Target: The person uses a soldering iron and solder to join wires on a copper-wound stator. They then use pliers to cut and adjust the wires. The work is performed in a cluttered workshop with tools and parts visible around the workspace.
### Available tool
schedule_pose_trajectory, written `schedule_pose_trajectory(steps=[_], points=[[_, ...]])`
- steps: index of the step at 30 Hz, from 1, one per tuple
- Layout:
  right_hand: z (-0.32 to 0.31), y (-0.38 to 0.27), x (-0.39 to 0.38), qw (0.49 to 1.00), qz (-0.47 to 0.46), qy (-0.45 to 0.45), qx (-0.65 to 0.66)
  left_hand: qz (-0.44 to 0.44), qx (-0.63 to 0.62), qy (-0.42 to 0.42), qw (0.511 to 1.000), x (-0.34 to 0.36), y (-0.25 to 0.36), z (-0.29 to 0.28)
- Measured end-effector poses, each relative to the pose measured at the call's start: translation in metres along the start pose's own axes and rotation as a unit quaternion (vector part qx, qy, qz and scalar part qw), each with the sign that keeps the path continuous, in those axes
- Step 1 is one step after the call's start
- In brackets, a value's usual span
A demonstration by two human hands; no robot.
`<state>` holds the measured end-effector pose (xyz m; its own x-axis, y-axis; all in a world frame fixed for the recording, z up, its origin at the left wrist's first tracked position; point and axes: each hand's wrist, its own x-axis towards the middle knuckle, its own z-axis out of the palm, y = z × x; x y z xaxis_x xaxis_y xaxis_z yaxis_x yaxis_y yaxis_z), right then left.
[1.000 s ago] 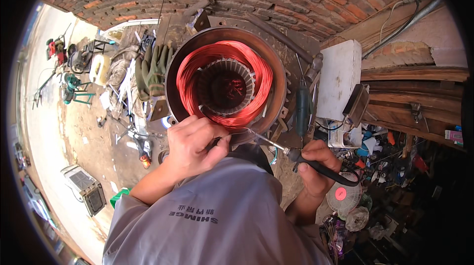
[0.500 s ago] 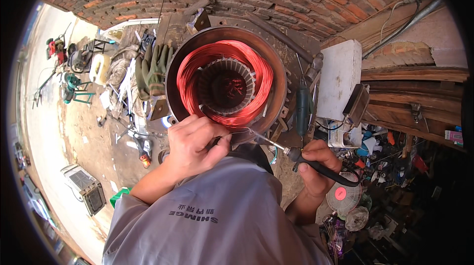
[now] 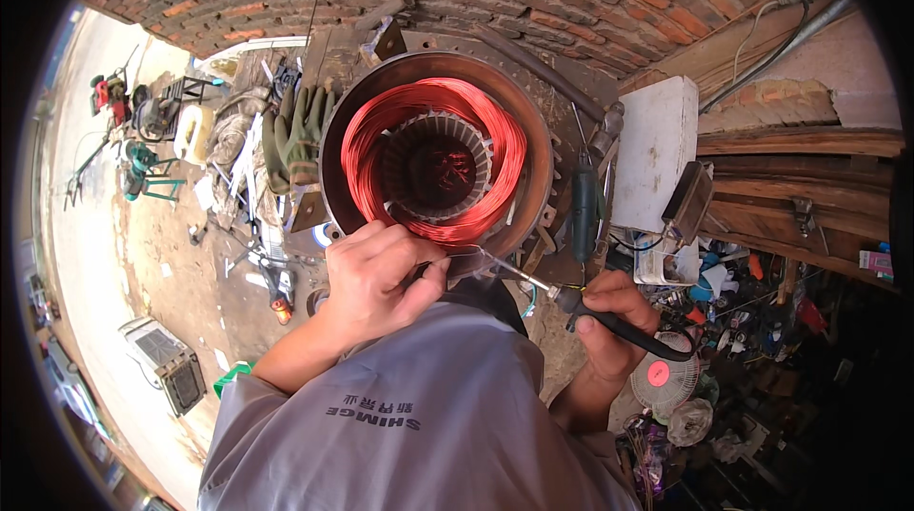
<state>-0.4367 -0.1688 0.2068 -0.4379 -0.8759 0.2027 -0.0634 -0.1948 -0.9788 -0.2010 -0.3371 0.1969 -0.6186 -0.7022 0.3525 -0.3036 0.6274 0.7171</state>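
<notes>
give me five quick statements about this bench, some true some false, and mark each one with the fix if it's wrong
1. The right-hand grip holds a black-handled tool. True.
2. The dark green gloves lie to the right of the round metal housing. False: they lie to its left.
3. The red wire coil sits inside the housing. True.
4. The left-hand grip is at the far side of the housing, by the brick wall. False: it is at the near side, close to the person's body.
5. The fan has a pink centre. True.
</notes>
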Motion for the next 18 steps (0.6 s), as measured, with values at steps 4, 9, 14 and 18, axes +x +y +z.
schedule_pose_trajectory(steps=[4, 9, 14, 18], points=[[-0.0004, 0.0005, -0.0011, 1.000, 0.000, 0.002, -0.003, 0.001, -0.007, 0.003, 1.000, 0.0000, 0.0003, 0.0004], [0.0009, -0.0001, -0.0008, 1.000, 0.001, 0.004, 0.005, 0.005, -0.006, 0.004, 1.000, 0.0004, 0.0002, 0.0011], [0.0007, 0.0000, -0.0018, 1.000, 0.003, 0.003, 0.007, -0.005, 0.011, -0.005, 1.000, 0.0008, 0.0016, -0.0002], [0.0010, -0.0003, -0.0021, 1.000, 0.003, 0.005, 0.010, 0.003, -0.002, 0.001, 1.000, 0.0009, 0.0012, 0.0013]])
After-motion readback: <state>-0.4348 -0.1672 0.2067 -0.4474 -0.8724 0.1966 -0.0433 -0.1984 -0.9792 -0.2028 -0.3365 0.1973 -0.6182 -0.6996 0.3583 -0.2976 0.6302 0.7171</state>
